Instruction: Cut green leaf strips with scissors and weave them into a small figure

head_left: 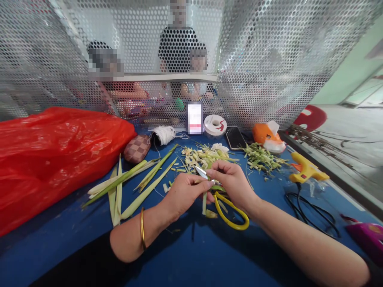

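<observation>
In the middle of the head view, my left hand (187,193), with a gold bangle (143,228) on its wrist, is closed, thumb and fingers pinching a green leaf strip (204,203). My right hand (229,177) is closed too, its fingertips on the upper part of the same strip. Yellow-handled scissors (245,221) lie across beneath the fingers; their blade points up and left, and a handle loop hangs below my right hand. How the scissors are held is hidden. Just beyond the hands is a heap of cut leaf pieces (194,157).
Long leaves (146,193) lie left, near a red plastic bag (60,159) and checkered pouch (137,148). White string (164,135), a ribbon roll (214,126), a phone (235,138) and tissues (267,137) stand behind. A yellow glue gun (308,169) lies right. People sit beyond a perforated screen.
</observation>
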Action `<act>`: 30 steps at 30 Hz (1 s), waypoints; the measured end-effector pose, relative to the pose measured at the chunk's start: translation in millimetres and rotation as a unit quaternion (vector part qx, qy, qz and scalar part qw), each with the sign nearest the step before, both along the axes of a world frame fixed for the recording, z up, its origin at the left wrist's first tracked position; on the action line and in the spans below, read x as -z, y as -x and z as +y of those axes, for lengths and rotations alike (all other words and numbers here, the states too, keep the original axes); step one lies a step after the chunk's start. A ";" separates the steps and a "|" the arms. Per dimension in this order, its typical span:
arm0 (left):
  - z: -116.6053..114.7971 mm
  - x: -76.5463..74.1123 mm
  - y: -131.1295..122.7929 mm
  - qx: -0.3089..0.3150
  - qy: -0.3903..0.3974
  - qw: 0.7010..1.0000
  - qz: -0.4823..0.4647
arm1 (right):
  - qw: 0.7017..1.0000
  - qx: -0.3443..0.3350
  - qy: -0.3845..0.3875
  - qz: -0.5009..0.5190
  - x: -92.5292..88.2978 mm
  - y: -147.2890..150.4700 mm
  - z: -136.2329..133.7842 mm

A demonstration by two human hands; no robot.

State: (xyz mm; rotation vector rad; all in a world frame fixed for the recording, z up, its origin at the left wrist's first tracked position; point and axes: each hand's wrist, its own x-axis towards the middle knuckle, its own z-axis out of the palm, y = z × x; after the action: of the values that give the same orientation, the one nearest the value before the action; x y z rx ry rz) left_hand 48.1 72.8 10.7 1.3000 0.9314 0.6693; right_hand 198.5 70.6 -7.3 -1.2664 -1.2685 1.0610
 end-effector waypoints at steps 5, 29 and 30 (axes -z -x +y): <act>6.7 5.5 0.6 -0.119 0.079 0.986 -0.090 | 0.988 0.099 -0.079 -0.088 -9.1 -10.6 3.4; 7.4 7.4 0.2 -0.178 0.055 0.965 -0.184 | 0.974 -0.079 -0.138 -0.160 -1.5 7.4 -14.5; 7.3 7.6 0.1 -0.179 0.056 0.965 -0.185 | 0.974 -0.079 -0.141 -0.161 -1.5 7.8 -14.5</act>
State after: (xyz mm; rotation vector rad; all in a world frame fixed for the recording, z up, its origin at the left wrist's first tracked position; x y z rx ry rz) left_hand 48.0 80.0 3.1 0.8703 0.8857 1.0847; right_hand 190.7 56.1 -5.9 -1.1620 -1.7260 0.7665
